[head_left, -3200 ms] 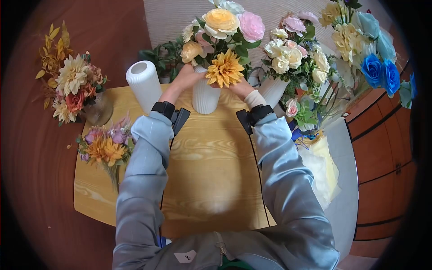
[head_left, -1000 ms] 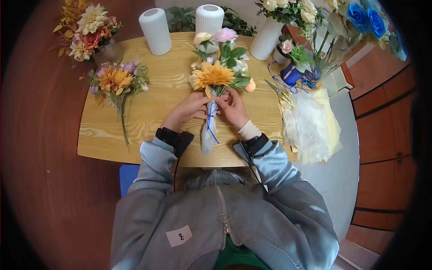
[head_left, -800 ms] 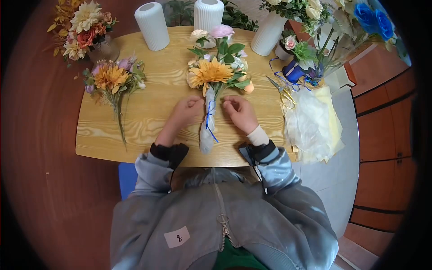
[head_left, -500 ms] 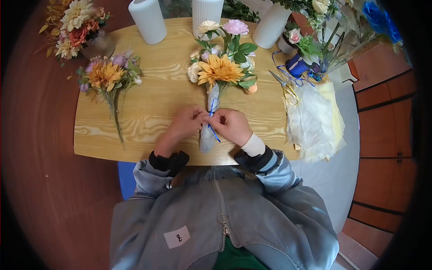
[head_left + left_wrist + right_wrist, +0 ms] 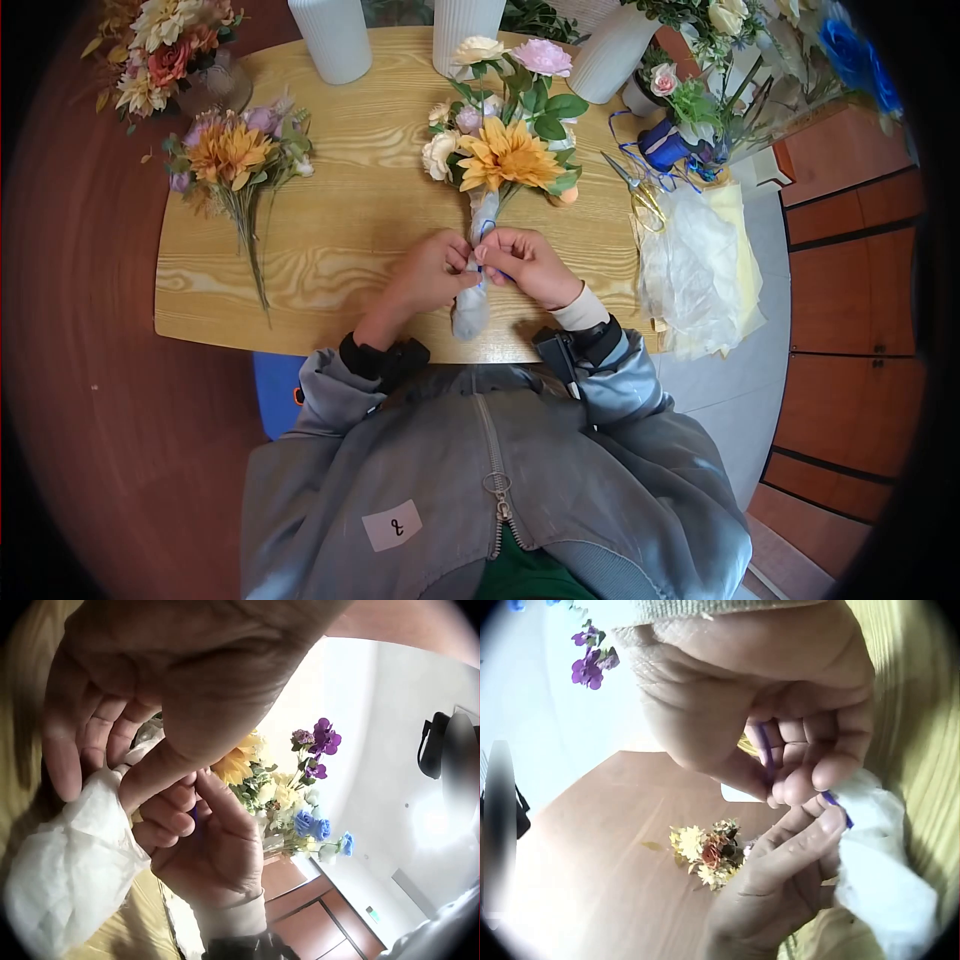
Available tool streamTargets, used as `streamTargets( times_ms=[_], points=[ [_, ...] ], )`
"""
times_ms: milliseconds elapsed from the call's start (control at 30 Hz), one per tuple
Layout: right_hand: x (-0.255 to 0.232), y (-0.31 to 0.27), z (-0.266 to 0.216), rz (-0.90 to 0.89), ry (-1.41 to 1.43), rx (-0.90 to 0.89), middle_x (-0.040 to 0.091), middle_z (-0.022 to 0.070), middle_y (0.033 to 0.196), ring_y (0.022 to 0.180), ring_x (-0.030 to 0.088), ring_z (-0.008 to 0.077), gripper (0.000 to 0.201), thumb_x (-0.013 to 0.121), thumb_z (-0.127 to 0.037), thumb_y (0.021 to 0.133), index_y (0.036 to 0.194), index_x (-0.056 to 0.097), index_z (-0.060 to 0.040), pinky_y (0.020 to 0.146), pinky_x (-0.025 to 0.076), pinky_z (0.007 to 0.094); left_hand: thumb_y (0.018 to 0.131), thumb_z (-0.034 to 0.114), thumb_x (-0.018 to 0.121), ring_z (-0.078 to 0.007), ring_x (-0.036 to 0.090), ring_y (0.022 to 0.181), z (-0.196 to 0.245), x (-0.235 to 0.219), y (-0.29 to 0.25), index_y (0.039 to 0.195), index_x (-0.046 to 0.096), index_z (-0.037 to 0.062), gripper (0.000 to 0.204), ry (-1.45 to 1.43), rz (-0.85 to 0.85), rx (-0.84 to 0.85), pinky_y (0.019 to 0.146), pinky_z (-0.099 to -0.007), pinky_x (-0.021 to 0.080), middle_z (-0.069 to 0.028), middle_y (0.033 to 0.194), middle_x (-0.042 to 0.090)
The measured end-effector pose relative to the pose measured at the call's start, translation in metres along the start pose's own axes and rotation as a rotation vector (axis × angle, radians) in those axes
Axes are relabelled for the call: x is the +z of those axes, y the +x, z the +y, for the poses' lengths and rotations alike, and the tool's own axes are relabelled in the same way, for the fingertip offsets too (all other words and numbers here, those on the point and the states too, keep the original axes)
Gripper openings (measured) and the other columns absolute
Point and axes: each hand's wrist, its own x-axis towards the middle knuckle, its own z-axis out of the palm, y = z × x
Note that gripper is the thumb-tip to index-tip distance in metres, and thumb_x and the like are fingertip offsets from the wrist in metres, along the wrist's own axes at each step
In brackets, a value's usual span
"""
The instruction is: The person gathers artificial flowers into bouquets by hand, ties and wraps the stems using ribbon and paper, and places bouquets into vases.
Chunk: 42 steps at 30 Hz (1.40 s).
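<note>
A bouquet with an orange flower (image 5: 508,155), cream and pink blooms and green leaves lies on the wooden table (image 5: 350,200). White wrapping (image 5: 469,318) covers its stems, which point toward the person. The left hand (image 5: 435,272) grips the wrapped stems from the left side, its thumb pressing close to the tie in the right wrist view. From the other side, the right hand (image 5: 535,268) pinches a blue ribbon (image 5: 765,750) between thumb and fingers. The fingers of both hands meet over the tie and partly hide it in the head view.
A smaller bunch (image 5: 232,155) lies on the left. White vases (image 5: 332,40) stand at the back edge. On the right are gold-handled scissors (image 5: 648,205), a blue ribbon spool (image 5: 663,148) and white wrapping sheets (image 5: 695,275).
The hands reached to the vases at first, then brought the bouquet to the table front. They briefly came off the stems, then moved down to the ribbon tie, where they now work together.
</note>
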Motion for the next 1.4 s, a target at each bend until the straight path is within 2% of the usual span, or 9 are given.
streamTargets(
  times_ms=[100, 267, 400, 600, 800, 867, 967, 1167, 1400],
  points=[
    [-0.006, -0.004, 0.004, -0.013, 0.106, -0.013, 0.051, -0.0015, 0.068, 0.057, 0.042, 0.0046, 0.011, 0.052, -0.015, 0.084, 0.083, 0.055, -0.0034, 0.053, 0.034, 0.0175, 0.070, 0.012, 0.066, -0.0111, 0.053, 0.060, 0.003, 0.004, -0.003, 0.090, 0.045, 0.0014, 0.031, -0.072, 0.007, -0.044, 0.042, -0.0243, 0.046, -0.0047, 0.074, 0.049],
    [-0.003, -0.002, 0.004, 0.113, 0.304, 0.004, 0.048, -0.0028, 0.065, 0.055, 0.039, 0.0042, 0.013, 0.051, -0.017, 0.085, 0.083, 0.054, -0.0046, 0.051, 0.031, 0.0172, 0.064, 0.023, 0.070, -0.0192, 0.052, 0.053, 0.012, 0.017, -0.011, 0.077, 0.045, 0.0039, 0.034, 0.326, 0.410, 0.212, 0.049, -0.0318, 0.041, -0.0072, 0.062, 0.051],
    [-0.002, 0.004, 0.004, 0.123, 0.192, -0.007, 0.046, -0.0047, 0.064, 0.055, 0.038, 0.0035, 0.013, 0.051, -0.018, 0.085, 0.080, 0.054, -0.0066, 0.050, 0.030, 0.0166, 0.069, 0.022, 0.066, -0.0182, 0.051, 0.050, 0.028, 0.020, -0.013, 0.071, 0.047, 0.0052, 0.026, 0.466, 0.336, 0.115, 0.045, -0.0330, 0.037, -0.0064, 0.056, 0.048],
    [-0.005, 0.016, 0.000, 0.138, 0.038, -0.019, 0.046, -0.0057, 0.064, 0.056, 0.037, 0.0016, 0.014, 0.051, -0.018, 0.084, 0.076, 0.054, -0.0063, 0.050, 0.029, 0.0165, 0.072, 0.021, 0.059, -0.0271, 0.050, 0.051, 0.019, 0.026, -0.004, 0.067, 0.050, 0.0052, 0.019, 0.726, 0.474, 0.332, 0.046, -0.0356, 0.037, -0.0097, 0.057, 0.051],
    [-0.014, 0.031, 0.011, 0.099, -0.157, -0.153, 0.053, -0.0036, 0.068, 0.058, 0.044, 0.0028, 0.014, 0.053, -0.015, 0.083, 0.085, 0.058, -0.0015, 0.052, 0.035, 0.0167, 0.079, 0.017, 0.053, -0.0150, 0.046, 0.046, 0.018, 0.012, -0.005, 0.070, 0.050, 0.0047, 0.016, 0.458, 0.239, 0.170, 0.043, -0.0288, 0.035, -0.0053, 0.054, 0.047],
    [-0.015, 0.035, 0.013, 0.086, -0.229, -0.112, 0.054, -0.0030, 0.070, 0.060, 0.045, 0.0030, 0.015, 0.053, -0.014, 0.083, 0.085, 0.059, -0.0003, 0.054, 0.036, 0.0169, 0.083, 0.016, 0.050, -0.0051, 0.040, 0.048, 0.011, 0.008, -0.002, 0.074, 0.052, 0.0056, 0.014, -0.104, 0.035, 0.027, 0.043, -0.0224, 0.031, 0.0024, 0.056, 0.045],
    [-0.013, 0.036, 0.011, 0.038, -0.267, -0.067, 0.055, -0.0024, 0.070, 0.062, 0.046, 0.0029, 0.017, 0.053, -0.014, 0.083, 0.085, 0.060, 0.0013, 0.055, 0.037, 0.0169, 0.084, 0.015, 0.050, -0.0016, 0.037, 0.052, 0.017, -0.003, -0.005, 0.078, 0.052, 0.0056, 0.011, -0.328, -0.123, 0.015, 0.044, -0.0186, 0.028, 0.0063, 0.062, 0.044],
    [-0.011, 0.036, 0.003, 0.046, -0.244, -0.007, 0.056, -0.0026, 0.068, 0.060, 0.046, 0.0028, 0.017, 0.054, -0.014, 0.082, 0.087, 0.060, 0.0018, 0.053, 0.037, 0.0167, 0.082, 0.014, 0.051, -0.0023, 0.037, 0.054, 0.058, -0.002, -0.045, 0.079, 0.051, 0.0043, 0.010, -0.321, -0.445, 0.034, 0.049, -0.0174, 0.030, 0.0049, 0.062, 0.044],
    [-0.011, 0.030, 0.004, 0.086, -0.257, -0.169, 0.055, -0.0004, 0.066, 0.061, 0.047, 0.0054, 0.013, 0.054, -0.011, 0.081, 0.081, 0.059, 0.0002, 0.055, 0.038, 0.0198, 0.082, 0.016, 0.052, -0.0051, 0.043, 0.058, 0.024, 0.002, -0.032, 0.080, 0.051, 0.0042, 0.013, -0.205, -0.199, -0.027, 0.053, -0.0188, 0.034, 0.0027, 0.066, 0.048]
  ],
)
